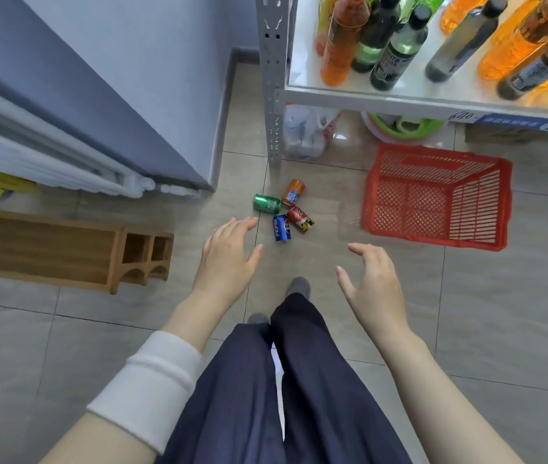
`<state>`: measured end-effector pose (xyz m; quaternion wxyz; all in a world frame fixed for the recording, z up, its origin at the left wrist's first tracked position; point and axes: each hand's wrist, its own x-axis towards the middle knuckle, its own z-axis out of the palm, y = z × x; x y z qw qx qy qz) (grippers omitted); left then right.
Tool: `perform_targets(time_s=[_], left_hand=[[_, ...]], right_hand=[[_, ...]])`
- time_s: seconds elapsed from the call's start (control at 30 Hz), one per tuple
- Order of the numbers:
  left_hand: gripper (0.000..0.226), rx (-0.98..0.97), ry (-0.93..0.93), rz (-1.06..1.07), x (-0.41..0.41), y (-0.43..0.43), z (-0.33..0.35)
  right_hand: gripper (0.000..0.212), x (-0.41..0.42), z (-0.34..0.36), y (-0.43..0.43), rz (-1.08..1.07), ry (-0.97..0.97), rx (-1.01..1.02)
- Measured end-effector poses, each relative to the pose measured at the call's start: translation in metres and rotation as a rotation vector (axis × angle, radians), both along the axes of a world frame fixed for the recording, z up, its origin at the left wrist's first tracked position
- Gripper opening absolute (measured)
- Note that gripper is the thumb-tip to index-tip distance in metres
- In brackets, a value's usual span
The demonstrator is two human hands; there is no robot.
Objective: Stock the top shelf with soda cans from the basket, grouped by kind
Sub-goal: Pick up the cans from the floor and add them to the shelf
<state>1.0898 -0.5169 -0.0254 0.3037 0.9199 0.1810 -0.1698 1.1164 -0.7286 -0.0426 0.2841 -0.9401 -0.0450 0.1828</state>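
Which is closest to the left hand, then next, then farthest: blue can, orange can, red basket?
1. Blue can, just right of the left hand.
2. Orange can, behind the blue one.
3. Red basket, far right.

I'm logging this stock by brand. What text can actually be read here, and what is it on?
"PEPSI": on the blue can lying on the floor.
"24": on the blue price label at the shelf front.
"640-": handwritten on the white shelf edge, just left of that label.
Too blurred or small to read: the print on the red can, green can, orange can, the bottles, and the rest of the label.
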Motion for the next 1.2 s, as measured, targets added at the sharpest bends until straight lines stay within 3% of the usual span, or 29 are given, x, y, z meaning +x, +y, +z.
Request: perform_targets(time_s=[0.2,0.47,0.57,0.7,0.77,0.83,0.9,1.03,1.13,1.2], left_hand=[[0.044,-0.016,0.02,-0.021,0.043,-0.001,-0.083],[0.045,-0.086,0.199,-0.122,0.09,0.013,-0.361],[0.046,-0.162,0.287,-0.01,0.103,0.016,-0.466],[0.056,-0.401,0.46,0.316,0.119,0.013,-0.58],[0.057,-0.319,0.279,0.393,0.129,0.019,-0.619],[0.053,-0.118,0.002,0.312,0.142,0.033,-0.64],[0.051,0.002,-0.158,0.159,0.156,0.051,-0.653],[0.053,0.147,-0.204,-0.183,0.177,0.082,-0.673],[0.054,0.086,-0.256,-0.273,0.181,0.078,-0.674],[0.051,0.001,-0.299,-0.295,0.176,0.066,-0.674]], right_hand=[[0.041,0.06,-0.076,0.011,0.008,0.067,0.012],[0.055,0.134,-0.353,0.021,-0.018,0.237,-0.02],[0.062,0.149,-0.457,0.023,-0.016,0.27,-0.052],[0.073,0.172,-0.568,0.027,-0.066,0.336,-0.039],[0.075,0.186,-0.606,0.028,-0.071,0.317,-0.026],[0.075,0.202,-0.63,0.028,-0.019,0.22,-0.028],[0.074,0.221,-0.643,0.03,0.092,0.075,-0.028],[0.076,0.261,-0.659,0.048,0.436,-0.187,-0.087],[0.081,0.284,-0.669,0.067,0.746,-0.372,-0.155],[0.071,0.292,-0.676,0.077,0.89,-0.449,-0.173]])
